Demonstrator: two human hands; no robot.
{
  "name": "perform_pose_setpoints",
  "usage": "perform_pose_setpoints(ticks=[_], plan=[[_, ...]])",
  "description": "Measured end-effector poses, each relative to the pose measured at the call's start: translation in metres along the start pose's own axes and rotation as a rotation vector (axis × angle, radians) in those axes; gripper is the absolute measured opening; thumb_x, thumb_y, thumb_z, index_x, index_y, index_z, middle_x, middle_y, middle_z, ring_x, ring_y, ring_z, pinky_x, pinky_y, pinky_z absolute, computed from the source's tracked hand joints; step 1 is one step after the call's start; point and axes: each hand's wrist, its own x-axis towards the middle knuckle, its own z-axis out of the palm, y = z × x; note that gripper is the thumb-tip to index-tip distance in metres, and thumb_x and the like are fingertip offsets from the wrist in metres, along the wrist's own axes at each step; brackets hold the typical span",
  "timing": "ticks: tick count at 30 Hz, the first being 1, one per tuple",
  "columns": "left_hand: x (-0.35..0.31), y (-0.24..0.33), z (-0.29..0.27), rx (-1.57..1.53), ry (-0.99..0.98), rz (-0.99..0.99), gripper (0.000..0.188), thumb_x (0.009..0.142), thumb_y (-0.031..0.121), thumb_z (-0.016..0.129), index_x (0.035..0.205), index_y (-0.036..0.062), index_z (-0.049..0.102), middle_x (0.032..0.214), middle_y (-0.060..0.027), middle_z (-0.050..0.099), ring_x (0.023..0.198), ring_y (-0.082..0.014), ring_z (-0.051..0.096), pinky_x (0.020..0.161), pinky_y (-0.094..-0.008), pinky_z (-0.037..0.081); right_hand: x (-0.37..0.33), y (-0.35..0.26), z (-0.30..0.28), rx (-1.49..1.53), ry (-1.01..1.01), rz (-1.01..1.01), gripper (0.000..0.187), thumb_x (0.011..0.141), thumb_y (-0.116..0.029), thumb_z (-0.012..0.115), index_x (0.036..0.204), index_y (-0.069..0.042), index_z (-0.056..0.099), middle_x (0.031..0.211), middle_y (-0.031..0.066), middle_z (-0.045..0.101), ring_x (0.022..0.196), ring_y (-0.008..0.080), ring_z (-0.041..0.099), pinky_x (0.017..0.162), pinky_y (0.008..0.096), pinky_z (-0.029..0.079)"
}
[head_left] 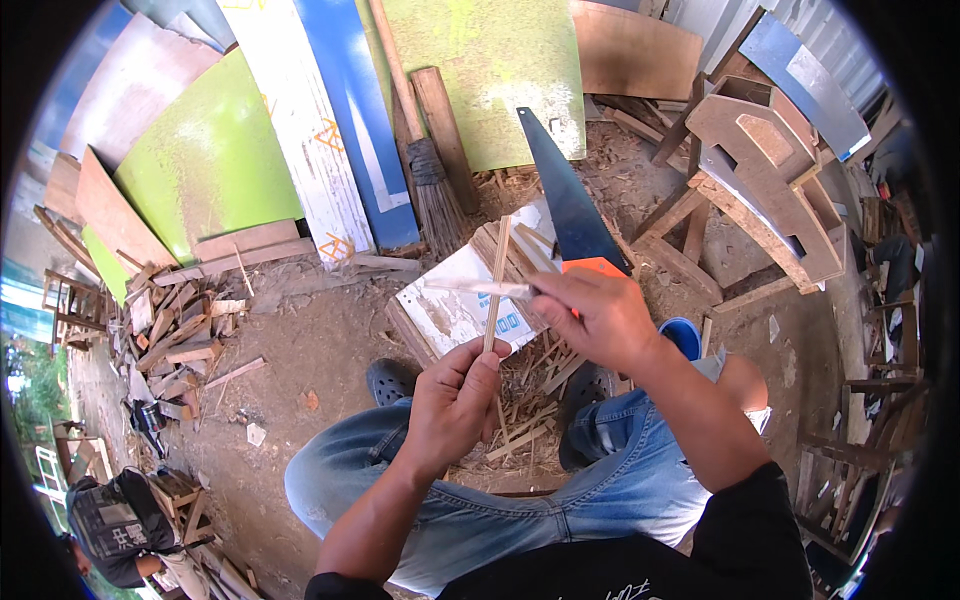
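My left hand [462,395] is closed round a thin wooden strip [500,255], which stands nearly upright and comes out below the fist too. My right hand [600,310] grips a knife [465,286], its pale, slightly blurred blade pointing left and crossing the strip. Fingers hide most of the knife's handle. Beneath both hands is a white-painted wooden block [425,310] with blue printing and a bare brown side. Beyond my right hand lies a handsaw [570,195] with a dark blade and an orange handle.
Wood shavings and slivers [520,425] litter the ground between my feet. A blue cup-like container [682,337] sits by my right knee. Scrap wood [180,340] is heaped left. A broom [430,190] leans among boards ahead; a wooden frame [770,190] stands right. Another person [125,520] is lower left.
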Motion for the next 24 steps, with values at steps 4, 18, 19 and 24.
perform_pose_setpoints(ticks=[4,18,19,24], plan=[[-0.004,0.003,-0.001,-0.029,-0.065,-0.007,0.026,0.105,0.021,0.050,0.117,-0.0006,0.059,0.065,0.0034,0.051,0.044,-0.0037,0.046,0.041,-0.0203,0.035,0.013,0.024,-0.014,-0.037,0.094,0.175,0.025,0.095,-0.024,0.066,0.109,-0.003,0.070,0.082,0.0125,0.068,0.066,0.0221,0.063,0.061,0.0326,0.050],[0.002,-0.008,0.003,0.182,0.174,0.039,0.028,0.103,0.017,0.054,0.122,-0.0022,0.062,0.075,-0.0030,0.062,0.045,-0.0032,0.049,0.041,-0.0198,0.038,-0.015,-0.021,0.009,-0.069,-0.136,-0.065,0.022,0.090,-0.023,0.070,0.105,-0.008,0.071,0.081,0.0079,0.068,0.068,0.0247,0.066,0.058,0.0354,0.053],[0.002,-0.010,0.003,0.214,0.184,0.092,0.029,0.103,0.017,0.054,0.124,-0.0019,0.061,0.076,-0.0034,0.063,0.046,-0.0031,0.049,0.041,-0.0198,0.039,-0.014,-0.021,0.008,-0.082,-0.130,-0.075,0.022,0.090,-0.024,0.070,0.106,-0.008,0.071,0.080,0.0074,0.067,0.068,0.0252,0.066,0.057,0.0358,0.053],[0.004,-0.013,0.006,0.190,0.225,0.101,0.033,0.102,0.016,0.055,0.130,-0.0009,0.060,0.079,-0.0041,0.065,0.046,-0.0027,0.049,0.042,-0.0194,0.039,0.005,-0.003,-0.004,-0.117,0.026,-0.058,0.024,0.089,-0.026,0.071,0.107,-0.010,0.070,0.076,0.0069,0.062,0.066,0.0267,0.065,0.055,0.0373,0.051]])
